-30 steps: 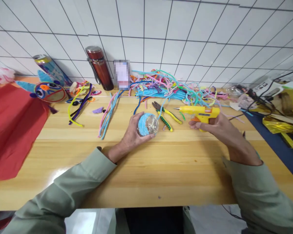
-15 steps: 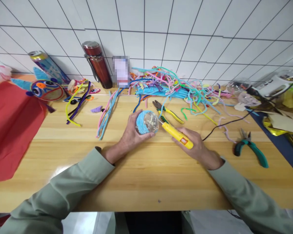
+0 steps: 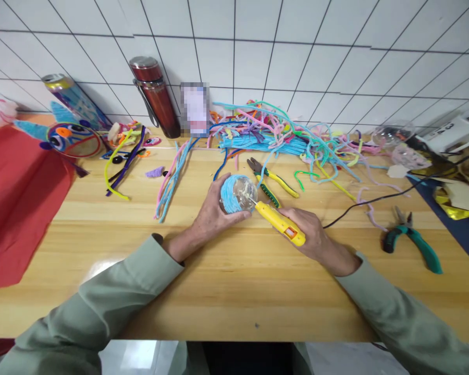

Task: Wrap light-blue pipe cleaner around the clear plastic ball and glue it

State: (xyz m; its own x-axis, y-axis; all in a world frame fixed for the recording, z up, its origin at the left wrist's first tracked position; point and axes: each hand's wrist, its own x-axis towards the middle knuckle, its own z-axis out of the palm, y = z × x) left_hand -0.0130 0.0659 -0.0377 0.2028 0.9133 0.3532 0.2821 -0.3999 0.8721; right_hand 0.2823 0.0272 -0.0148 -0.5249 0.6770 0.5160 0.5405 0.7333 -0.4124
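Note:
My left hand [image 3: 212, 214] is wrapped round a clear ball [image 3: 233, 194] partly wound with light blue pipe cleaner. The bare side of the ball faces right and carries whitish streaks. In my right hand [image 3: 307, 232] is a yellow corded tool [image 3: 280, 223], which looks like a hot glue gun, with its metal tip against that bare side. A strand of blue pipe cleaner [image 3: 263, 171] rises from the ball's right edge. Just behind lie pliers with yellow and green handles [image 3: 275, 179].
Pipe cleaners [image 3: 266, 144] are heaped along the tiled wall, near a red flask [image 3: 156, 99] and a phone [image 3: 194, 109]. Teal pliers [image 3: 412, 240] lie at the right. A black cord [image 3: 359, 203] crosses the table. At the left are a decorated face piece [image 3: 72, 139], a can [image 3: 76, 101] and red cloth [image 3: 21, 208].
My right hand has brought the yellow tool slightly left, so its tip now reaches over the ball's bare side. My left hand keeps its hold on the ball. The view has shifted a little.

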